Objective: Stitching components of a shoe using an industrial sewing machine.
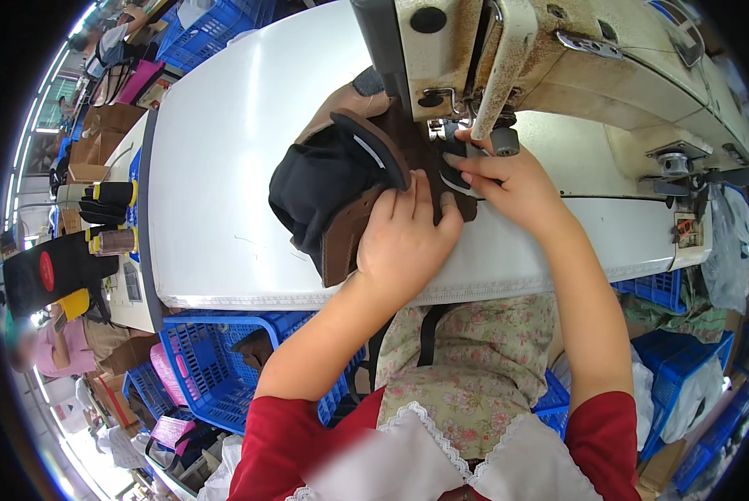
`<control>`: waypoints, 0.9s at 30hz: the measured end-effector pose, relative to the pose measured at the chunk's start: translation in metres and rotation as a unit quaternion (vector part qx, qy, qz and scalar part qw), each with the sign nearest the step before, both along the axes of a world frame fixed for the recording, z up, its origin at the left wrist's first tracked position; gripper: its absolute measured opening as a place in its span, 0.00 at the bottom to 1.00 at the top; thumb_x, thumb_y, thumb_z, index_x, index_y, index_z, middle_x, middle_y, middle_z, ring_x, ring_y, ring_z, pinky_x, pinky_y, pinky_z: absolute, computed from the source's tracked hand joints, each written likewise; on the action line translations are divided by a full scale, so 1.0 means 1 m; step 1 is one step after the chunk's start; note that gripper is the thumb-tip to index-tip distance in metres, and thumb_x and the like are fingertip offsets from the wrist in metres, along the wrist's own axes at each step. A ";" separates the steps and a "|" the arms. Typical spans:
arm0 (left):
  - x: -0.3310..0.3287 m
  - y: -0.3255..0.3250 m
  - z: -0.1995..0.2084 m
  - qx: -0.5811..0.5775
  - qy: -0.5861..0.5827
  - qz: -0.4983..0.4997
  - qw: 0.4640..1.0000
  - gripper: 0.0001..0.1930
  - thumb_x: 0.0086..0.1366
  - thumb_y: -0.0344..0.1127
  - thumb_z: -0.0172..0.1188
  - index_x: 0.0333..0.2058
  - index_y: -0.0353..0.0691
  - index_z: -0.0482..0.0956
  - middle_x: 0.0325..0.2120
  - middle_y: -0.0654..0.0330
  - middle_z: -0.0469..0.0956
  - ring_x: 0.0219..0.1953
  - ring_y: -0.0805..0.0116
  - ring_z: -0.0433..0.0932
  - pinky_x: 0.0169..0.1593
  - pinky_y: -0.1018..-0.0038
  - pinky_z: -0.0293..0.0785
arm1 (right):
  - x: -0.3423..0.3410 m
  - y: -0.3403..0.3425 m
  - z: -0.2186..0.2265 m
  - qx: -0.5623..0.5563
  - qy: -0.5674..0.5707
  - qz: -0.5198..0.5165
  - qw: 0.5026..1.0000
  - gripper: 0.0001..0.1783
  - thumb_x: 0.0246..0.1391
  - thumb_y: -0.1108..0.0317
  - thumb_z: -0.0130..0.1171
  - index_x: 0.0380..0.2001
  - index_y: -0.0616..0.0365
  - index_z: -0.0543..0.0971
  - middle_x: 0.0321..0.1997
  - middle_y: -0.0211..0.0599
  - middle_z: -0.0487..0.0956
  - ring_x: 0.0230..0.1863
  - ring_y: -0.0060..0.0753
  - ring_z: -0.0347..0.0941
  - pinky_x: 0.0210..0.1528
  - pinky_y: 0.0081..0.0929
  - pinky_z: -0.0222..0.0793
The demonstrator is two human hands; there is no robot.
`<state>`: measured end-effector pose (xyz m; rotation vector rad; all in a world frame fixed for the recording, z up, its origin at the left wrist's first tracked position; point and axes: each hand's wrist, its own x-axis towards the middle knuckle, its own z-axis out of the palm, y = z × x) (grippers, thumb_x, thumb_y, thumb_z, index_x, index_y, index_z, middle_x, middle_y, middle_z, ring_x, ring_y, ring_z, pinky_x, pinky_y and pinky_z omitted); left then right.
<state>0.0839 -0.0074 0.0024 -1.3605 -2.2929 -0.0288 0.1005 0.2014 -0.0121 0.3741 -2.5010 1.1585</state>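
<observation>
A person's hands work a floppy, folded piece of brown leather-like material and black fabric (322, 179) on a white table (215, 167), beneath the head of a worn cream sewing machine (575, 63). The left hand (406, 238) rests on the brown part, fingers loosely bent, thumb apart; whether it grips cannot be told. The right hand (515, 185) pinches a black, white-lined edge close to the needle area. The step appears to be positioning or guiding a seam; the next move likely calls for a flat, aligned edge, fingertips clear of the needle. The piece bulges black at left, with pale stitching along its brown border.
</observation>
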 end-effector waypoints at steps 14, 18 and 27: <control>0.001 0.001 -0.001 0.005 0.009 0.014 1.000 0.16 0.53 0.35 0.57 0.42 0.45 0.76 0.45 0.46 0.81 0.47 0.56 0.79 0.43 0.68 0.73 | 0.002 -0.003 0.007 0.012 -0.006 -0.006 1.000 0.16 0.43 0.78 0.64 0.39 0.57 0.86 0.43 0.42 0.81 0.50 0.51 0.74 0.52 0.42 0.71; 0.001 0.001 -0.001 0.003 0.016 0.013 1.000 0.16 0.53 0.35 0.57 0.42 0.45 0.77 0.44 0.47 0.81 0.48 0.56 0.79 0.43 0.68 0.73 | 0.002 -0.003 0.006 0.016 0.004 -0.004 1.000 0.16 0.41 0.78 0.64 0.38 0.57 0.85 0.42 0.42 0.81 0.49 0.50 0.75 0.51 0.42 0.71; -0.001 0.003 -0.003 0.008 0.004 0.010 1.000 0.16 0.52 0.36 0.57 0.42 0.44 0.76 0.44 0.44 0.81 0.47 0.55 0.79 0.42 0.68 0.73 | -0.001 -0.002 0.008 0.030 0.014 -0.013 0.999 0.15 0.40 0.79 0.64 0.36 0.57 0.85 0.39 0.42 0.81 0.45 0.50 0.75 0.46 0.41 0.72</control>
